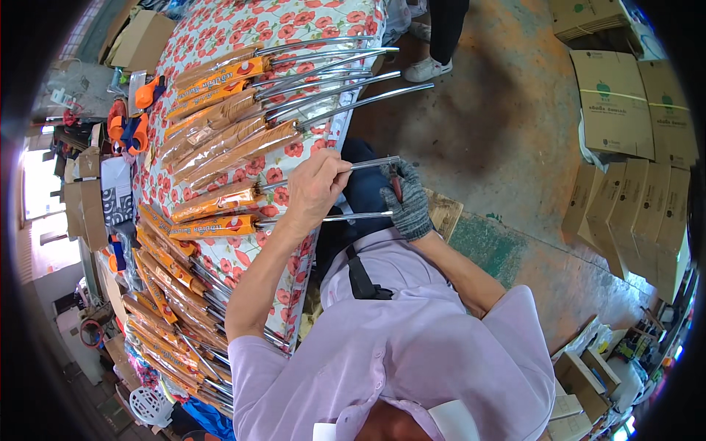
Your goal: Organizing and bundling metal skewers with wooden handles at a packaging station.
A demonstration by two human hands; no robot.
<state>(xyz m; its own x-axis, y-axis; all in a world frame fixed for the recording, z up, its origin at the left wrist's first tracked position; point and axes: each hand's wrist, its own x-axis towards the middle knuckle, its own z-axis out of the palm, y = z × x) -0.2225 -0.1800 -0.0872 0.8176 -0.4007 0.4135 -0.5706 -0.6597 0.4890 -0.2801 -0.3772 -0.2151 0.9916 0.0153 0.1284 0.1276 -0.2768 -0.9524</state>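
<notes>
My bare left hand point(316, 185) is closed round a shiny metal rod point(371, 162), which slants up to the right from an orange-labelled plastic wrapper point(220, 200). My right hand point(408, 204), in a grey knitted glove, is closed at the rod's free end. Its fingers hold a small red thing point(397, 187), mostly hidden by the glove. Just below, the tip of a second metal rod point(360, 216) reaches close to the glove; its wrapped end point(213, 227) lies on the table beside the first.
More wrapped rods point(220, 136) lie on the flower-patterned tablecloth point(213, 40), their metal ends jutting past its right edge. A dense pile point(173, 316) is at lower left. Cardboard boxes point(614, 103) stand along the right. Another person's shoe point(428, 70) is on the floor beyond the table.
</notes>
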